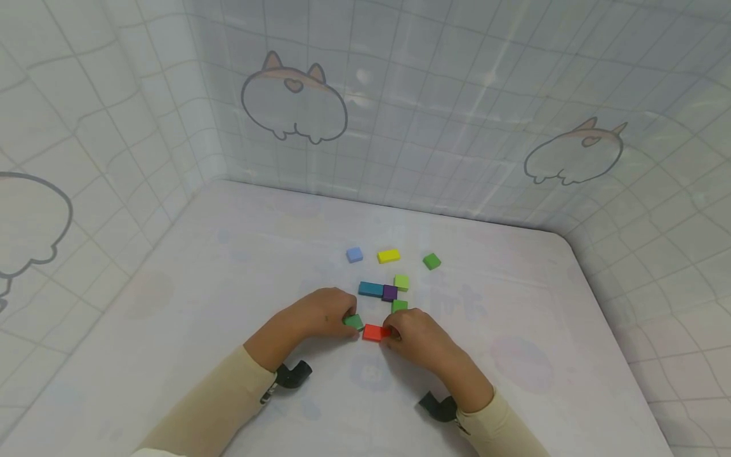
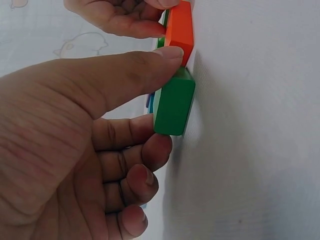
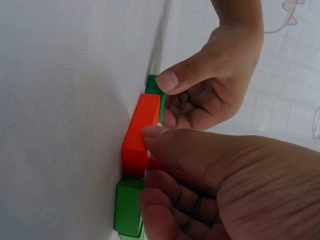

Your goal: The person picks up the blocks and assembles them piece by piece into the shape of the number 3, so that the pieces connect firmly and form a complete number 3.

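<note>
My left hand [image 1: 325, 312] pinches a green block [image 2: 175, 105] between thumb and fingers, low over the white cloth. Just right of it lies a longer red block [image 1: 372, 332], its left end close to the green one. My right hand [image 1: 419, 336] grips the red block's right part, thumb on its near side in the right wrist view; some fingers are hidden behind it. Beyond the right fingers a bright green block [image 1: 400, 306] shows. Farther back, a teal blue block [image 1: 371, 289] and a purple block [image 1: 389, 293] sit end to end, with a light green block [image 1: 401, 283] by the purple one.
In a loose row at the back lie a pale blue block [image 1: 355, 254], a yellow block [image 1: 388, 256] and a green block [image 1: 431, 261]. White sheeting [image 1: 400, 127] with grid lines and cartoon animals rises behind and along both sides of the table [image 1: 514, 285].
</note>
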The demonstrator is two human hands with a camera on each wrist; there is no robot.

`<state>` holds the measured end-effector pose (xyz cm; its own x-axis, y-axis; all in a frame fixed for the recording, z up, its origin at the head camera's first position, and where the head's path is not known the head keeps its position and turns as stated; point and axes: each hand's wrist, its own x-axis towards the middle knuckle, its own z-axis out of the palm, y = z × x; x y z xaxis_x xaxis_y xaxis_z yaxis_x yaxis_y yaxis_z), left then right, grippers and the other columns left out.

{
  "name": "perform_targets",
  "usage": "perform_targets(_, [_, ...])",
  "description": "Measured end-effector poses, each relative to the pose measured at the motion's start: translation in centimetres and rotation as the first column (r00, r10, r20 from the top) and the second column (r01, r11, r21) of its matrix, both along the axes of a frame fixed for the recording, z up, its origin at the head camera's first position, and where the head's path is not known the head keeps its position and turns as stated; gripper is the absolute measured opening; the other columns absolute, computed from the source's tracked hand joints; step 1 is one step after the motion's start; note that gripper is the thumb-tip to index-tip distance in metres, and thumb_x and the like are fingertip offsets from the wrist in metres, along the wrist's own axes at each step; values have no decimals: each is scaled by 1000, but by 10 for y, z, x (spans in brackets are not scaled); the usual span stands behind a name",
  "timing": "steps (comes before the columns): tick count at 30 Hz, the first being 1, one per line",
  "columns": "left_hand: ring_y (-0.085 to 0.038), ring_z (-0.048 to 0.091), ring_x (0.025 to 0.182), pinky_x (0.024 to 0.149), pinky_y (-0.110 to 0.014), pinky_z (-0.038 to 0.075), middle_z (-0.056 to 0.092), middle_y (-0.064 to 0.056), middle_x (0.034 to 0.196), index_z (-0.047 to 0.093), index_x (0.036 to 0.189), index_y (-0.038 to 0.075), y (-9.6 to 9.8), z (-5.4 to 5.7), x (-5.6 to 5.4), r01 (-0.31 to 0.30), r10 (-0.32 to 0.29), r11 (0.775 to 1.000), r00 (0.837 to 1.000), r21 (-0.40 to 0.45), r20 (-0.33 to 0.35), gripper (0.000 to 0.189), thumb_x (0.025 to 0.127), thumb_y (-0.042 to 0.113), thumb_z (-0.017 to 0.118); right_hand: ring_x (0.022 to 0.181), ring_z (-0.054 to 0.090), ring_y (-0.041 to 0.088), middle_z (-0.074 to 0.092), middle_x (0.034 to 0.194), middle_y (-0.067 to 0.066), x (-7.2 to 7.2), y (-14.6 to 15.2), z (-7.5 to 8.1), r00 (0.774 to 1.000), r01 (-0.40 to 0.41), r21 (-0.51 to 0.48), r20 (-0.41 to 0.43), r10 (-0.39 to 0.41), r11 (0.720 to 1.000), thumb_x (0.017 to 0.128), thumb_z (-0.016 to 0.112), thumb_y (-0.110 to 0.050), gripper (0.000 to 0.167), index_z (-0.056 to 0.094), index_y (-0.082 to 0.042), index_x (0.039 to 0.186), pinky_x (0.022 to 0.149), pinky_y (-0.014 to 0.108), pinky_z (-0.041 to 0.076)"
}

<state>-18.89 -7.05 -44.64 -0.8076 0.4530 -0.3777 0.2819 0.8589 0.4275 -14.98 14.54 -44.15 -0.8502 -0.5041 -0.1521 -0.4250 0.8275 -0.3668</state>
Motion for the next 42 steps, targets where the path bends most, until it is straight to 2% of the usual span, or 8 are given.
perform_targets(22, [-15, 55, 76, 66, -29, 48, 59, 3, 74, 64, 89, 19, 1, 1, 1, 1, -1, 1000, 1000, 2, -15, 32, 78, 41, 85, 74, 55, 8, 67, 82, -8, -1, 0, 0, 1000, 3, -7, 15, -2, 1000, 86, 78, -18, 20, 77, -11, 104, 72, 23, 53])
perform_targets(33, [-15, 55, 77, 67, -29, 48, 60, 4, 76, 65, 94, 18, -1, 1, -1, 24, -24, 1000, 1000, 1, -14, 37, 77, 44, 84, 74, 55, 8, 66, 82, -8, 0, 1, -1, 1000, 4, -12, 8, -4, 1000, 85, 79, -20, 23, 76, -11, 105, 72, 22, 53])
perform_targets(39, [-16, 55, 78, 68, -31, 48, 60, 3, 79, 66, 101, 18, -4, 3, -3, 8, -9, 1000, 1000, -30, -30, 42, 78, 50, 81, 66, 52, 9, 57, 70, -9, -2, 6, 2, 998, 35, -38, -43, -37, 999, 87, 78, -25, 22, 76, -11, 104, 62, 21, 48])
perform_targets(42, [-17, 55, 79, 69, -32, 49, 60, 2, 80, 66, 103, 18, -6, 3, -4, -10, 9, 999, 999, -35, -40, 42, 82, 53, 76, 64, 52, 10, 54, 66, -8, -4, 9, 3, 998, 55, -50, -39, -57, 997, 88, 77, -25, 20, 75, -11, 102, 60, 22, 47])
